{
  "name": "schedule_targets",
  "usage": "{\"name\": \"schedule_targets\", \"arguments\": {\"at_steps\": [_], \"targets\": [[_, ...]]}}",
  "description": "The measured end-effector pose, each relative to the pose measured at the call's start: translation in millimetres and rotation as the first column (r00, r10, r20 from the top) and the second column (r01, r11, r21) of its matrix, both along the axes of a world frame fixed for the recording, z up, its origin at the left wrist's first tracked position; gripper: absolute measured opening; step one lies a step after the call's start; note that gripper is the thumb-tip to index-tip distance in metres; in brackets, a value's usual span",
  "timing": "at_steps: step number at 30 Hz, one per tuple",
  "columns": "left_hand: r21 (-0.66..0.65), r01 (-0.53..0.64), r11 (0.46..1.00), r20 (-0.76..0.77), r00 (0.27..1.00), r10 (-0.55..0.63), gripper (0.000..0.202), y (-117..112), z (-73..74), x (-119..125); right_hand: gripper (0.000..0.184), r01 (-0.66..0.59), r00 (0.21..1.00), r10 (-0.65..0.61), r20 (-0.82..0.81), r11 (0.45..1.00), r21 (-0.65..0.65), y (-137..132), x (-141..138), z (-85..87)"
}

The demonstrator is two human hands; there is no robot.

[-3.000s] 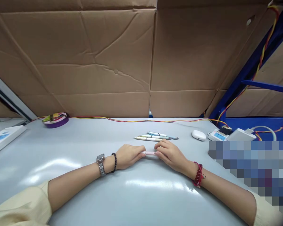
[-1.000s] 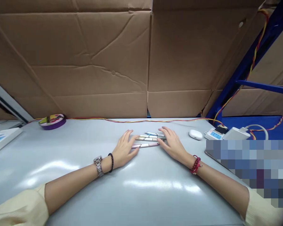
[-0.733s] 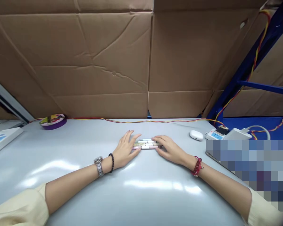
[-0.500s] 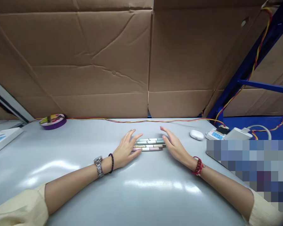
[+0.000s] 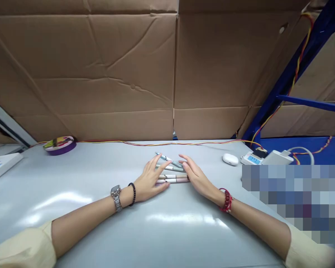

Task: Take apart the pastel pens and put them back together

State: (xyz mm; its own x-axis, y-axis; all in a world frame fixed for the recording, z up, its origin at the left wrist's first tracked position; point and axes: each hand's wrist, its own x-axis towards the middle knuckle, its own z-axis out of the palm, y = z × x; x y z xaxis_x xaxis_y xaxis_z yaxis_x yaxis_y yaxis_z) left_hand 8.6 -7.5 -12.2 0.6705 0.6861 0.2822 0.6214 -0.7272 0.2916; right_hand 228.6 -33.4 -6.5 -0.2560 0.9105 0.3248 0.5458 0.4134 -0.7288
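Several slim white-and-pastel pens lie side by side across the table between my hands. The farthest, a light blue pen [image 5: 176,163], is slanted, with its left end pointing away from me. Nearest me is a pink-and-white pen [image 5: 181,180]. My left hand [image 5: 150,181] has its fingers spread at the pens' left ends, covering parts of them. At their right ends my right hand [image 5: 197,177] is held with fingers stretched and the thumb apart, hiding the tips. Neither hand is closed around a pen.
A white earbud case [image 5: 230,159] lies to the right, beside a power strip [image 5: 250,158] with a white charger [image 5: 278,158]. A round purple-sided tin [image 5: 60,149] sits at the back left. A thin red-yellow wire [image 5: 145,144] runs along the cardboard wall [image 5: 123,93].
My right hand has moved left, closer to my left hand. The light blue pen has turned from lying level with the others to a slant.
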Motion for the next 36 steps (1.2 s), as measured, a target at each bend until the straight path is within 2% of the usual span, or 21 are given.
{"name": "schedule_targets", "arguments": {"at_steps": [4,8,13,22,31,36], "targets": [[0.02,-0.058,0.998,0.006,0.998,0.058,0.064,0,-3.0,1,0.058,-0.092,0.99,0.085,0.111,0.994,0.064,1,4,-4.7],[0.025,-0.072,0.997,-0.006,0.997,0.073,0.06,-1,-1.5,1,0.049,-0.156,0.975,0.136,0.175,0.982,0.106,-1,5,-5.5],[-0.015,-0.02,1.0,-0.042,0.999,0.02,0.045,-2,4.0,2,0.045,-0.172,0.967,0.141,0.212,0.976,0.135,-3,5,-4.9],[0.011,0.001,1.0,-0.021,1.0,0.0,0.033,-3,7.1,1,0.034,-0.011,0.97,-0.022,0.24,0.991,0.136,1,6,-10.3],[0.03,0.046,0.999,-0.002,0.999,-0.046,0.032,-3,5.7,3,0.032,-0.009,0.973,-0.025,0.23,0.989,0.147,3,6,-10.4],[0.061,0.021,0.998,0.026,0.999,-0.023,0.034,-4,5.5,2,0.046,0.009,0.985,-0.038,0.166,0.984,0.176,3,7,-10.1]]}}
